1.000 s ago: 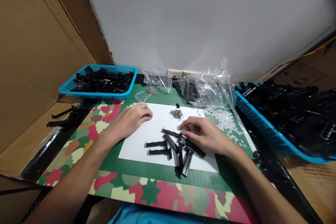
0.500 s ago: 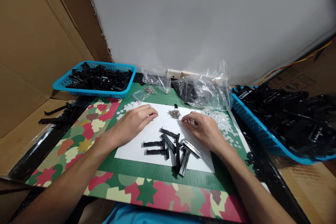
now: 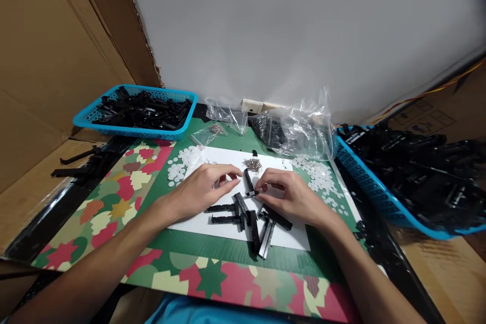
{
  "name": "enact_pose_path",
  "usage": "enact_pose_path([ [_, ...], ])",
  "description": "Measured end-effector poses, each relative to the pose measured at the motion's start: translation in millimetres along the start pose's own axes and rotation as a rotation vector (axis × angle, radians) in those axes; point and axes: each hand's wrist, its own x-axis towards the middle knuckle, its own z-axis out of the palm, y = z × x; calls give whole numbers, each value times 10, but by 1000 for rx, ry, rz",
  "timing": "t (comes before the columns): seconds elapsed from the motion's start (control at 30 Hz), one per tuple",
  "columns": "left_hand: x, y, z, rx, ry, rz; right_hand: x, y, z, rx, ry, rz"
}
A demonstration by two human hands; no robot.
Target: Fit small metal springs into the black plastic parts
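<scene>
My right hand pinches a narrow black plastic part by its lower end, tilted up over the white sheet. My left hand is just to the left of it, thumb and forefinger curved with a small gap at the tips. I see nothing between them. Below the hands lie several more black plastic parts, some crossing each other. A small heap of tiny metal pieces sits behind the held part; their exact kind is too small to tell.
White discs are scattered left of the sheet, and more white discs lie right. Blue baskets of black parts stand at the left and right. Clear plastic bags rest near the wall. Cardboard rises at left.
My right hand has taken hold of a black plastic part from the group and raised it. My left hand has moved right and nearer, its fingers opening a little.
</scene>
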Motion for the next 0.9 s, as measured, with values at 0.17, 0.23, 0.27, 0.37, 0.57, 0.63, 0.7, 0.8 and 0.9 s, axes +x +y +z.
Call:
enact_pose_path([
  [0.17, 7, 67, 78, -90, -45, 61, 35, -148, 97, 163, 111, -49],
  [0.23, 7, 59, 128, -147, -52, 49, 30, -198, 70, 202, 71, -72],
  [0.27, 8, 51, 149, -175, -52, 37, 23, -198, 40, 206, 55, -72],
  [0.37, 15, 30, 175, -235, -38, -18, 2, -62, -63, 151, 136, 24],
  [0.57, 57, 51, 116, -509, 54, -103, 12, 326, -14, -143, 381, 295],
  [0.63, 67, 43, 111, -545, 59, -127, 32, 325, 65, -194, 385, 321],
  [0.7, 70, 23, 122, -543, 83, -136, 59, 282, 134, -223, 389, 338],
  [0.8, 68, -12, 148, -521, 142, -135, 108, 225, 201, -232, 377, 356],
  [0.9, 69, -36, 165, -490, 185, -138, 146, 221, 237, -274, 345, 370],
])
